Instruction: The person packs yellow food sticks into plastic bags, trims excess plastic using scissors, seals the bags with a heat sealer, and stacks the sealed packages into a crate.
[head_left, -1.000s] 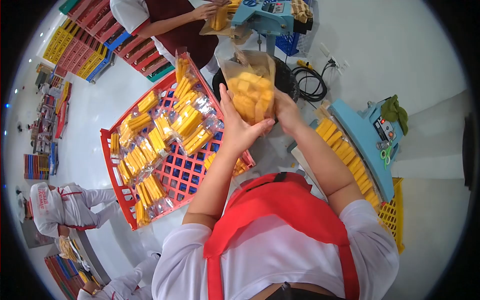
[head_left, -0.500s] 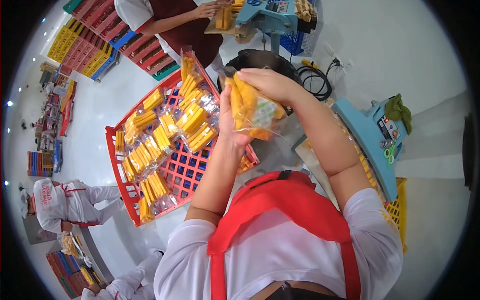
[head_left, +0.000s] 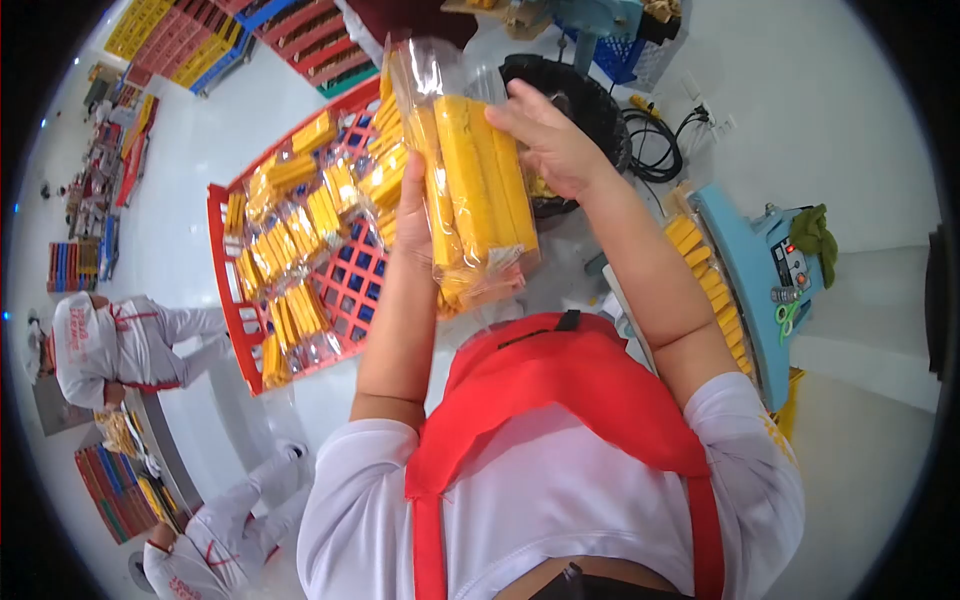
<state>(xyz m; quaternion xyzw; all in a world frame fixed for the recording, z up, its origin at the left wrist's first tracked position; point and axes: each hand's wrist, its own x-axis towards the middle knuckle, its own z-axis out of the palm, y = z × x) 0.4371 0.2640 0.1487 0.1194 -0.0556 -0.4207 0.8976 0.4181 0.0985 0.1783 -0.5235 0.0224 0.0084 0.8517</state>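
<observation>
A clear plastic bag of yellow sticks (head_left: 475,185) is held upright above the crate's right side, its loose clear end at the top. My left hand (head_left: 412,215) grips it along the left edge, with most fingers hidden behind the bag. On the upper right edge, my right hand (head_left: 555,145) has a fingertip pressed on the front of the plastic; its other fingers are partly hidden. Below and to the left sits a red plastic crate (head_left: 235,325) holding several similar bags of yellow sticks (head_left: 300,310).
A blue machine (head_left: 745,290) with green-handled scissors (head_left: 787,317) stands at right beside a row of yellow sticks (head_left: 705,275). Behind my right hand is a black-lined bin (head_left: 590,110); black cables (head_left: 655,145) lie near it. Co-workers (head_left: 130,345) and stacked crates (head_left: 180,40) are at left.
The bag has turned from its labelled side to show the long sticks and now stands more upright, nearer the camera. My right hand has shifted from the bag's top to its right edge.
</observation>
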